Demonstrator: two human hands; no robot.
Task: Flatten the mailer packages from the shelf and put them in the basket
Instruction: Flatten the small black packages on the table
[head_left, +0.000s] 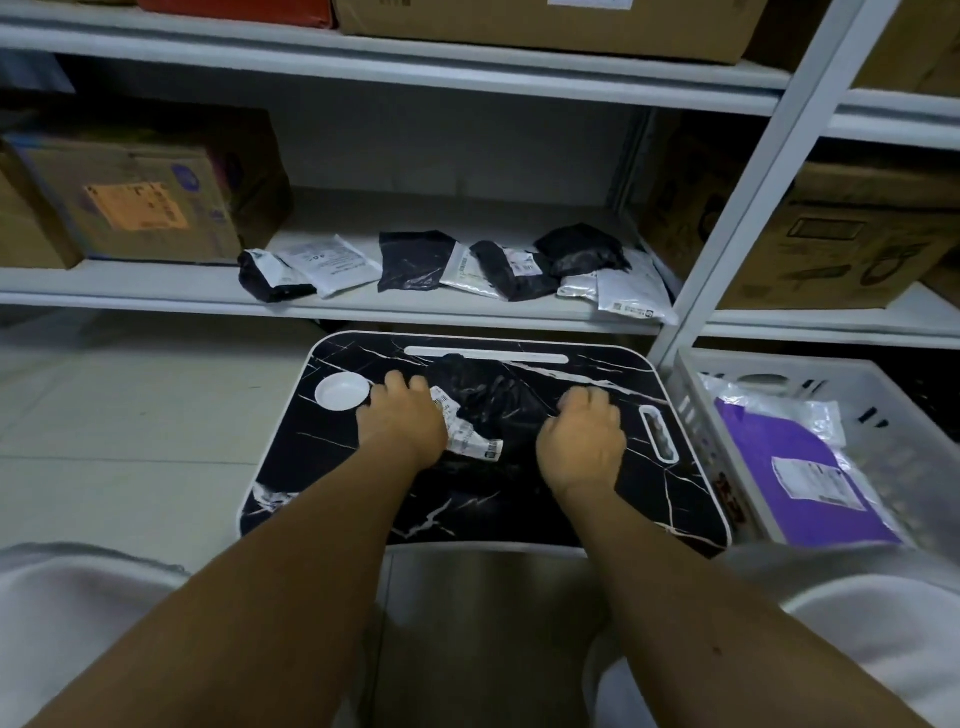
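Black plastic mailer (483, 400) lay crumpled between two pressing hands on the marble-patterned lap table (519, 499).

Curled over its edges, the left hand (402, 421) covered the white label end and the right hand (582, 441) bore down on the opposite side; whether the fingers actually pinched the film or only pressed it could not be told. The mailer was still puckered between them, so flattening looked partly done. Beyond the fingertips, on the shelf (363, 312), several more black and white mailers (467, 265) waited untouched. Out past the right hand, the white basket (691, 415) already held a flat purple mailer (789, 467) and a clear one, so the task seemed in an early-to-middle stage.
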